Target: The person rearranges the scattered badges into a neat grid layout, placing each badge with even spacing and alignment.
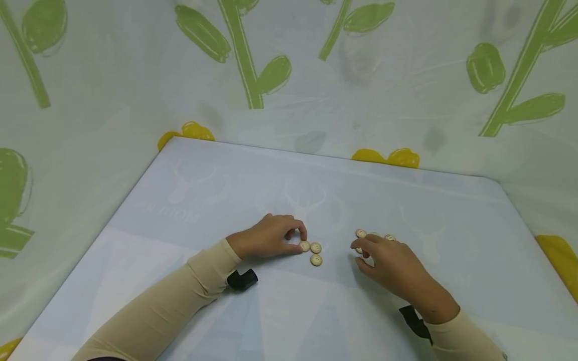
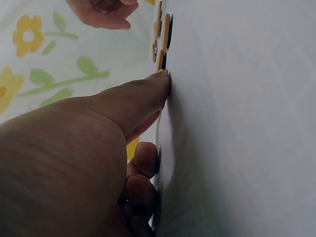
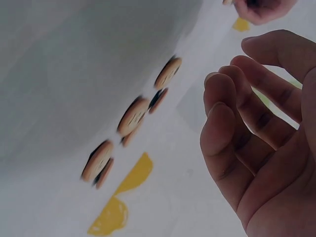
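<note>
My left hand [image 1: 271, 235] pinches a round beige button [image 1: 304, 246] on the tabletop between thumb and forefinger. Right beside it lies a second button [image 1: 316, 247], with a third button [image 1: 316, 259] just nearer to me. In the left wrist view the thumb [image 2: 148, 91] presses down at the button's edge. My right hand [image 1: 393, 263] hovers over another group of buttons, fingers loosely bent and apart, holding nothing. Several buttons [image 3: 133, 116] lie in rows below it in the right wrist view; in the head view the hand partly hides them.
A pale blue-white tabletop [image 1: 226, 185] with faint deer prints spreads under both hands. Behind it hangs a white cloth [image 1: 307, 115] with green leaves and yellow flowers. Black straps [image 1: 242, 280] sit at both wrists, by beige sleeves.
</note>
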### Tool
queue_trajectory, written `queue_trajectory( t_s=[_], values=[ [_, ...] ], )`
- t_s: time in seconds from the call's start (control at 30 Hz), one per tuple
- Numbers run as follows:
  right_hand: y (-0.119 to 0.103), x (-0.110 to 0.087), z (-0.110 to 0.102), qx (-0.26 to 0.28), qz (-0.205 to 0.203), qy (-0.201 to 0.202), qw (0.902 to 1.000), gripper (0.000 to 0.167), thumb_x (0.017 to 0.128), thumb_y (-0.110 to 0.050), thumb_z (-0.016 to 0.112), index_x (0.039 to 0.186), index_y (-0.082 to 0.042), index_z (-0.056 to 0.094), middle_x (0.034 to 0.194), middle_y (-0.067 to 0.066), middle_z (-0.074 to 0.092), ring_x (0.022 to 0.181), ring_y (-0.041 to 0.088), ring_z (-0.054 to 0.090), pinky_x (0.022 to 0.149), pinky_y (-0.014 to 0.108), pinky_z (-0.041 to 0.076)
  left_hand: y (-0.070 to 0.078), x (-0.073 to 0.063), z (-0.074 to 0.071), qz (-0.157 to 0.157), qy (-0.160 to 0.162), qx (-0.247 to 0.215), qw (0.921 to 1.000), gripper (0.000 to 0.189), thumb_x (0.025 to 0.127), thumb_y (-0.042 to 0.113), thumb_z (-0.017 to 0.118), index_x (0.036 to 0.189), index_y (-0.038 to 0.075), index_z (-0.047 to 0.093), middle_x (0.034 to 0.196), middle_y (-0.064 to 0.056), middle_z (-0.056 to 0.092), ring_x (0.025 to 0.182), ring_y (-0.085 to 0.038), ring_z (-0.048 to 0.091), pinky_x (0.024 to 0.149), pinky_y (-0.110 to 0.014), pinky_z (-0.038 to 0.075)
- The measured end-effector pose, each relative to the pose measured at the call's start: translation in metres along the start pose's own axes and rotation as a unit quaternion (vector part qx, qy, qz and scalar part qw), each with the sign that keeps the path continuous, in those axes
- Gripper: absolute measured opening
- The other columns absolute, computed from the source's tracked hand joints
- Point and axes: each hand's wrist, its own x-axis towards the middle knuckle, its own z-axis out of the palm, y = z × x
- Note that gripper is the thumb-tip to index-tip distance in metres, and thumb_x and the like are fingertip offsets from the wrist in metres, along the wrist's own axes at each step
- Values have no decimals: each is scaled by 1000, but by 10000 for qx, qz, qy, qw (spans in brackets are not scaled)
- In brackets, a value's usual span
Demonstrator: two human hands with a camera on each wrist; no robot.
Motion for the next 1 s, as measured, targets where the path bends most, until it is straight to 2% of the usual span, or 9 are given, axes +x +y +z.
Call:
queue_trajectory(
  t_s=[0.27, 0.47, 0.73, 0.87, 1.0],
  values=[
    [-17, 11, 1, 18, -27, -196, 9998, 27, 82, -21, 82, 107, -19, 73, 84, -6, 63, 65, 5, 50, 56, 21, 42, -1, 1, 3, -62, -67, -22, 10000, 17, 90, 40, 74, 103, 32, 65, 83, 10, 52, 81, -5, 50, 80, -36, 31],
    [-25, 19, 2, 28, -254, -85, 9996, 28, 82, -23, 82, 109, -20, 73, 89, -7, 67, 66, 6, 53, 56, 20, 41, -1, 0, 2, -65, -5, 13, 10000, 17, 90, 40, 74, 103, 33, 65, 82, 10, 52, 81, -5, 51, 80, -35, 32],
    [-34, 27, 2, 276, -465, -174, 9984, 31, 82, -20, 83, 111, -19, 73, 91, -4, 68, 66, 7, 58, 54, 17, 42, 1, 2, -1, -95, -78, -5, 9999, 15, 91, 39, 73, 102, 33, 65, 82, 10, 52, 80, -4, 50, 80, -36, 32],
    [-38, 29, 4, 390, -579, -112, 9975, 33, 80, -18, 84, 111, -19, 73, 92, -4, 68, 62, 5, 55, 53, 16, 42, 2, 2, -1, -53, 5, 3, 10000, 14, 91, 38, 73, 102, 32, 66, 82, 10, 53, 80, -4, 50, 80, -36, 32],
    [-41, 29, 6, 417, -770, -59, 9961, 34, 80, -18, 84, 113, -20, 74, 93, -4, 68, 57, 2, 48, 52, 15, 39, 2, 1, -1, -117, -59, -12, 9999, 14, 91, 39, 73, 102, 33, 66, 82, 10, 53, 80, -4, 50, 81, -36, 32]
  ],
)
